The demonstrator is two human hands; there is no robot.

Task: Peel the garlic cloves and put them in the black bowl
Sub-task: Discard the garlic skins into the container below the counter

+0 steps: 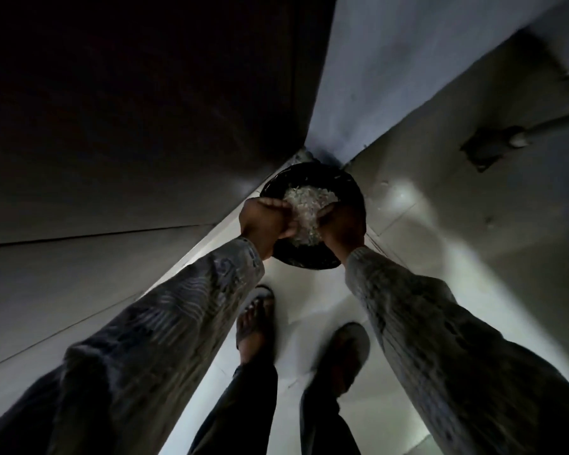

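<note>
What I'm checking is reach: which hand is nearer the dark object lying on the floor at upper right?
Right. The right hand is at the black container's right side, toward the dark object; the left hand is at its left side, farther away. Neither touches it.

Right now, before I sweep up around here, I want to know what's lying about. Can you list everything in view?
black round container: one, black, by the corner of wall and floor; held or standing, cannot tell
pale scraps: one heap, whitish and flaky, inside the container, between the hands
long-handled object: one, dark grey, on the floor at upper right; too blurred to name
floor: pale tiles
wall: pale grey, upper right
dark panel: one, nearly black, upper left
sandals: two, dark, on the feet, bottom centre
sleeves: two, grey, patterned
left hand: at the container's left side, fingers curled
right hand: at its right side, in shadow
</note>
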